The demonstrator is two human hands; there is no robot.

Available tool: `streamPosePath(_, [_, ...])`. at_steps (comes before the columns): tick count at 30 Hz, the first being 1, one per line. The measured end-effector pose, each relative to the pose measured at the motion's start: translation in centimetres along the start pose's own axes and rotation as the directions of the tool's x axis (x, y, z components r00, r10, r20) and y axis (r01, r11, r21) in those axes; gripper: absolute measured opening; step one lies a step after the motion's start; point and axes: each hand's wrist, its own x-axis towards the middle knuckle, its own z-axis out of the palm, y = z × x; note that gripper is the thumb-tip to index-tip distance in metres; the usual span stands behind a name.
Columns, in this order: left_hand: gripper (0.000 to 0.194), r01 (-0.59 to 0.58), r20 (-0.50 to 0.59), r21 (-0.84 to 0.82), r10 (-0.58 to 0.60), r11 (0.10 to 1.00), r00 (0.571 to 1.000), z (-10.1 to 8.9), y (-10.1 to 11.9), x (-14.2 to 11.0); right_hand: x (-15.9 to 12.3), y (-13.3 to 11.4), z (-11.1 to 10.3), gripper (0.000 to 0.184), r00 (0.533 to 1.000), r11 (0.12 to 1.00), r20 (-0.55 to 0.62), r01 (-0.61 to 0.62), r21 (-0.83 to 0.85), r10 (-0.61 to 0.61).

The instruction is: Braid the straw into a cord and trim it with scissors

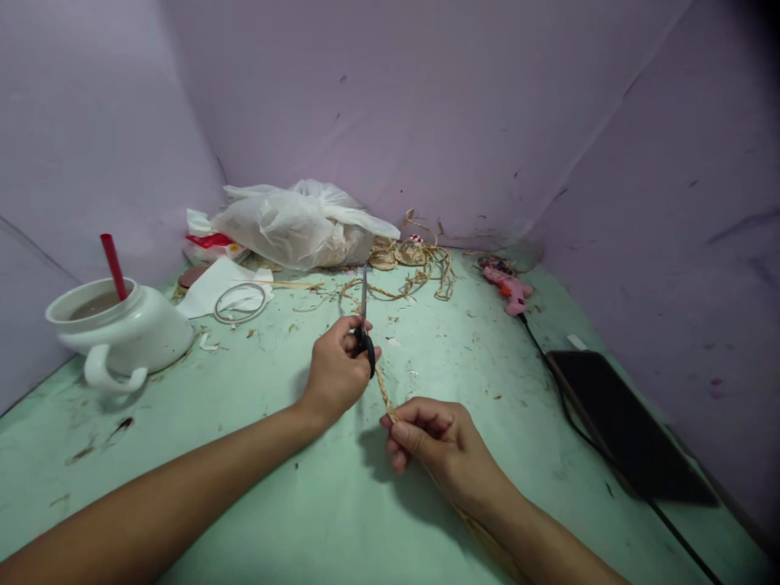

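One cup (131, 333) stood at the left, seemingly set clear of the elbows. The left hand (335, 372), fingers curled nearly closed, grasped scissors (367, 355), blades pointing away, likely for safety. The braid (383, 388) ran between the hands, its near part pinched by the right hand (454, 443), other fingers loosely bent, probably to steady it, while the glue gun (515, 292) and phone (627, 426) lay farther right.
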Motion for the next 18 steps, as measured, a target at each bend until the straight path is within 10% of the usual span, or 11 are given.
streamPosePath(6, [0.032,-0.031,-0.021,0.013,0.032,0.999,0.999,-0.4,0.0,0.9,1.1,0.2,0.1,0.027,0.991,0.989,-0.096,-0.077,0.124,0.090])
streamPosePath(11, [0.028,-0.102,0.179,0.227,0.061,0.969,0.982,-1.8,0.6,0.8,1.4,-0.1,-0.9,0.021,0.971,0.985,-0.240,0.022,0.173,0.021])
streamPosePath(18, [0.034,-0.557,0.568,0.697,0.127,0.452,0.813,-4.4,1.3,-2.4,1.7,-0.4,-2.2,0.028,0.954,0.978,-0.301,0.065,0.200,-0.001])
